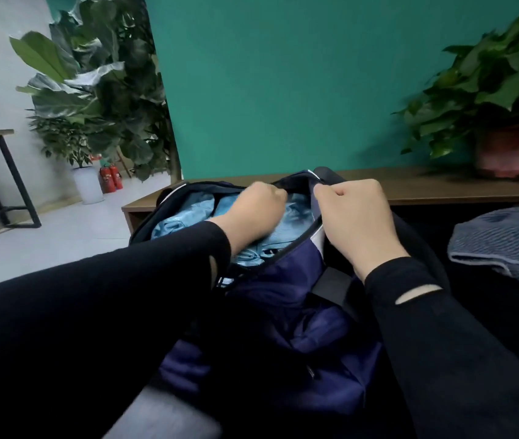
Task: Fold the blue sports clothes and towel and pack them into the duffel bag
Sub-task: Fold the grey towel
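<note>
Head cam: my left hand (256,213) is curled into the open navy nylon duffel bag (283,312), pinching its far zip edge, right over the crumpled light-blue clothes (185,220) inside. My right hand (354,220) grips the bag's end, fingers clamped. The ribbed grey-blue towel (505,242) lies folded, well right of the bag.

The navy duffel bag (283,312) sits unzipped at centre, light blue clothes (188,217) bunched inside its opening at 12 o'clock. A folded grey-blue ribbed towel (505,242) lies apart at 3 o'clock.
</note>
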Available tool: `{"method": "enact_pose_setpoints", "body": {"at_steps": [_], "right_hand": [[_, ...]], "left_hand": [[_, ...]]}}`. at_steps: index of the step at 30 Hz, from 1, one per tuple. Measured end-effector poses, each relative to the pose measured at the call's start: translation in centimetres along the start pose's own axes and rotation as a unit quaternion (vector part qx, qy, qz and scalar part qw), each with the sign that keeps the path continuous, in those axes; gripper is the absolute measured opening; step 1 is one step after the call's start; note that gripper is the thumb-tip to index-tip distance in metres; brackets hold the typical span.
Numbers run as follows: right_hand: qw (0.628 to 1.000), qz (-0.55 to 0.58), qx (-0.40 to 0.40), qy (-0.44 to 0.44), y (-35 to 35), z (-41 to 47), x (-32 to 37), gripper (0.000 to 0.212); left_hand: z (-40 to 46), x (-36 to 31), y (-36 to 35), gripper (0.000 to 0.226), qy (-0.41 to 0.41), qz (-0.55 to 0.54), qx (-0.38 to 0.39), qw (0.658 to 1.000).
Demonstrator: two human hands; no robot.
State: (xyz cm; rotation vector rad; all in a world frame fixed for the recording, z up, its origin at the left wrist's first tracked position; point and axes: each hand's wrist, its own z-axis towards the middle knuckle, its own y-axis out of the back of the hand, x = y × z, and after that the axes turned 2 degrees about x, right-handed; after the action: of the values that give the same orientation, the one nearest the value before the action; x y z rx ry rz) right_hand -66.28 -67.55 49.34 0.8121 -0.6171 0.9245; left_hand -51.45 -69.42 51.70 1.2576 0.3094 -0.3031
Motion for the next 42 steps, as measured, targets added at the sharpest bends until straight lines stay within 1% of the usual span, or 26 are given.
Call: {"method": "enact_pose_setpoints", "body": {"at_steps": [1, 2, 4, 5, 7, 9, 11, 12, 14, 15, 16, 18, 20, 21, 23, 25, 27, 28, 30, 33, 35, 36, 37, 39, 40, 42], "right_hand": [[1.0, 0.004, 0.006, -0.008, 0.0, -0.1, 0.2, 0.055], [1.0, 0.007, 0.009, -0.014, -0.1, -0.3, 0.5, 0.059], [1.0, 0.009, -0.009, -0.023, 0.3, -1.0, 1.2, 0.067], [0.999, 0.0, -0.029, -0.024, 0.6, -1.5, 1.5, 0.066], [0.996, -0.028, -0.079, -0.004, 1.6, -3.1, 1.4, 0.058], [0.992, -0.054, -0.11, 0.029, 3.6, -4.9, -0.4, 0.046], [0.992, -0.076, -0.091, 0.046, 7.0, -6.4, -3.4, 0.037], [0.991, -0.096, -0.083, 0.044, 9.1, -7.1, -4.9, 0.038], [0.985, -0.138, -0.095, 0.04, 13.7, -8.2, -7.3, 0.047], [0.981, -0.153, -0.112, 0.046, 16.0, -8.6, -8.3, 0.047], [0.977, -0.162, -0.127, 0.052, 18.4, -8.8, -9.2, 0.043], [0.974, -0.163, -0.151, 0.05, 22.4, -8.9, -11.0, 0.027], [0.962, -0.184, -0.199, 0.015, 25.7, -8.3, -12.7, 0.014], [0.954, -0.201, -0.223, -0.015, 26.9, -7.8, -13.7, 0.021], [0.941, -0.226, -0.236, -0.083, 28.4, -6.6, -15.2, 0.05], [0.94, -0.23, -0.209, -0.139, 29.3, -5.4, -16.4, 0.083], [0.951, -0.201, -0.167, -0.167, 29.7, -4.5, -17.6, 0.102], [0.956, -0.18, -0.148, -0.178, 29.9, -4.2, -18.2, 0.105], [0.958, -0.163, -0.128, -0.197, 30.3, -3.3, -19.2, 0.099], [0.949, -0.188, -0.134, -0.214, 30.3, -2.1, -20.1, 0.081], [0.946, -0.187, -0.147, -0.219, 30.2, -1.8, -20.2, 0.071], [0.947, -0.18, -0.15, -0.219, 30.1, -1.7, -20.1, 0.066], [0.95, -0.166, -0.152, -0.217, 30.1, -1.7, -19.9, 0.06], [0.957, -0.128, -0.158, -0.205, 30.2, -1.8, -19.7, 0.052], [0.96, -0.106, -0.165, -0.198, 30.3, -1.9, -19.6, 0.052], [0.961, -0.058, -0.193, -0.189, 30.2, -2.1, -19.3, 0.054]], "left_hand": [[-0.1, 0.7, 0.8, 0.029, 0.011, -0.025, -0.066, 0.997], [-0.4, 1.0, 1.4, 0.031, 0.01, -0.094, -0.13, 0.987], [-3.0, -0.5, 2.1, 0.043, -0.033, -0.237, -0.224, 0.945], [-4.9, -2.1, 2.3, 0.043, -0.067, -0.274, -0.271, 0.92], [-9.3, -6.1, 1.7, 0.033, -0.12, -0.308, -0.274, 0.903], [-12.8, -9.8, -0.5, 0.023, -0.14, -0.371, -0.231, 0.889], [-15.0, -12.9, -3.6, 0.015, -0.139, -0.426, -0.18, 0.876], [-15.9, -14.1, -5.3, 0.014, -0.13, -0.445, -0.162, 0.871], [-17.1, -16.1, -8.4, 0.015, -0.132, -0.434, -0.155, 0.877], [-17.3, -16.8, -9.8, 0.016, -0.135, -0.42, -0.144, 0.886], [-17.3, -17.7, -11.1, 0.018, -0.142, -0.401, -0.112, 0.898], [-16.7, -18.8, -13.5, 0.031, -0.136, -0.32, -0.033, 0.937], [-15.3, -19.7, -15.1, 0.043, -0.13, -0.232, 0.022, 0.964], [-14.4, -20.2, -15.7, 0.046, -0.136, -0.206, 0.026, 0.969], [-12.6, -21.0, -16.8, 0.052, -0.166, -0.156, 0.001, 0.974], [-10.7, -22.2, -18.1, 0.06, -0.207, -0.112, -0.033, 0.971], [-8.8, -23.2, -19.4, 0.066, -0.227, -0.089, -0.054, 0.968], [-7.7, -23.7, -19.9, 0.07, -0.233, -0.081, -0.06, 0.967], [-5.7, -24.9, -20.9, 0.08, -0.242, -0.051, -0.06, 0.967], [-3.4, -26.6, -22.3, 0.089, -0.243, 0.013, -0.001, 0.97], [-2.2, -27.4, -23.1, 0.083, -0.235, 0.051, 0.051, 0.969], [-1.8, -27.4, -23.2, 0.073, -0.234, 0.062, 0.066, 0.968], [-1.6, -27.4, -23.2, 0.056, -0.238, 0.059, 0.066, 0.967], [-1.8, -27.1, -23.0, 0.016, -0.249, 0.018, 0.036, 0.968], [-2.3, -27.0, -22.5, 0.009, -0.251, -0.001, 0.035, 0.967], [-3.8, -26.2, -21.3, 0.019, -0.253, -0.017, 0.065, 0.965]]}}
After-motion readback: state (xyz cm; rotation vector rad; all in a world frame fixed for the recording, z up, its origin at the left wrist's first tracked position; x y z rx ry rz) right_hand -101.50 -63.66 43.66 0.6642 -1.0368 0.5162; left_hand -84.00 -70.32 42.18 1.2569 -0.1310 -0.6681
